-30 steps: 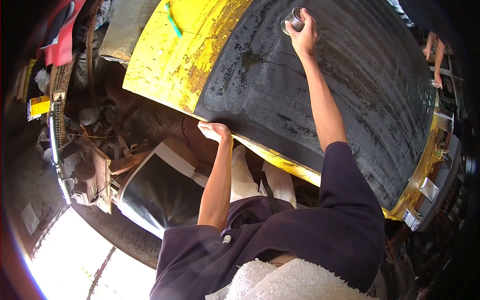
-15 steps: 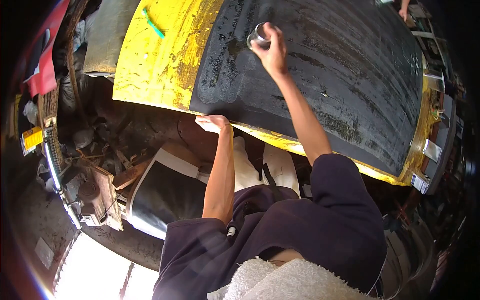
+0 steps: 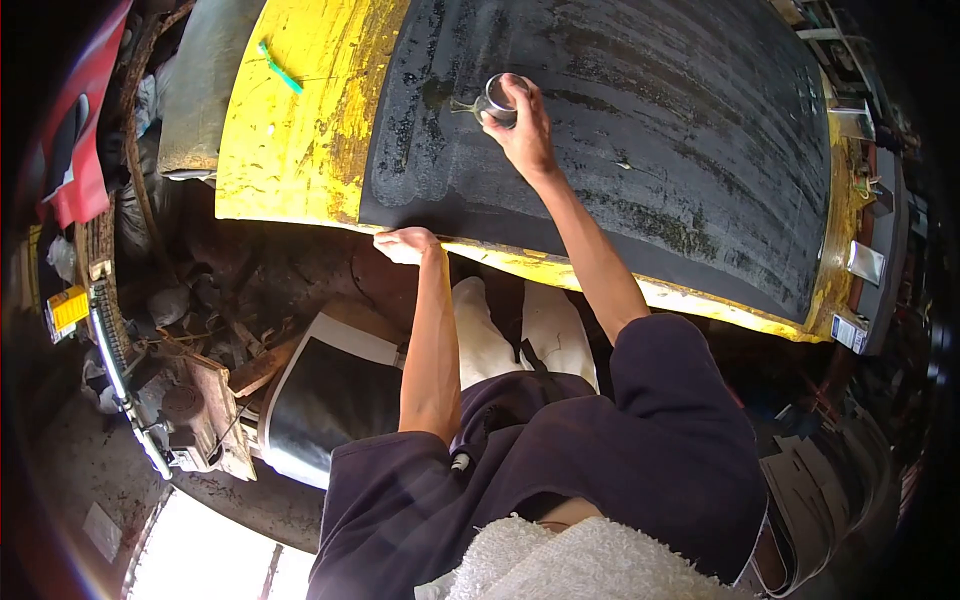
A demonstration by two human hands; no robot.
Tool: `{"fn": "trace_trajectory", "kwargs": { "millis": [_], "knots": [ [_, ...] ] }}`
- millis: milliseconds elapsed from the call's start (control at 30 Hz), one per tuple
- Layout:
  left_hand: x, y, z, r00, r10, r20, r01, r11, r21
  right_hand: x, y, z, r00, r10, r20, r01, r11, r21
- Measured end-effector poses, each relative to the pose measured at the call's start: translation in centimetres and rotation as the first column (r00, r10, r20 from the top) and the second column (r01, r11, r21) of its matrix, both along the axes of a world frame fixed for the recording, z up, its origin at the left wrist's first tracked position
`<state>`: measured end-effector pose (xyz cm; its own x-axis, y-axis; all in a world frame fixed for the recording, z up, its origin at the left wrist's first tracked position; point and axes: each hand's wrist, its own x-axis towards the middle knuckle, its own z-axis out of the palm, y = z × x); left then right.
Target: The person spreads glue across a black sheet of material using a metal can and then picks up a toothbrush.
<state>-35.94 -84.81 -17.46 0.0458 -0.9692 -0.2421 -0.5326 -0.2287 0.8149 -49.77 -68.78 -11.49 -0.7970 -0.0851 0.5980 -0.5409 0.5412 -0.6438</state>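
My right hand [image 3: 525, 130] is wrapped round a small clear cup [image 3: 497, 100], tilted over the black sheet [image 3: 600, 150]. Something thin and pale, perhaps liquid, shows at the cup's left side. Wet, streaky patches mark the sheet, which lies on a yellow tabletop [image 3: 290, 150]. My left hand [image 3: 405, 245] is at the table's near edge, by the border between yellow and black. Its fingers are pressed together; whether they grip the edge is too unclear to tell.
A green strip [image 3: 280, 70] lies on the yellow part. Small boxes [image 3: 849, 332] and a silvery packet [image 3: 865, 262] sit along the right edge. At the lower left are a black panel [image 3: 335, 400] and wooden boards [image 3: 215, 410].
My right hand has carried the cup left and nearer to me over the sheet. The view has shifted, and the other person's hands at the upper right are out of sight.
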Motion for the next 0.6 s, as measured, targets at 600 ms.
{"fn": "trace_trajectory", "kwargs": {
  "millis": [600],
  "knots": [
    [0.2,-1.1,-3.2,0.997,0.028,0.074,-0.017,0.989,-0.145,6.2,17.3,1.1,0.899,-0.428,0.089,0.402,0.89,0.215]
  ]
}}
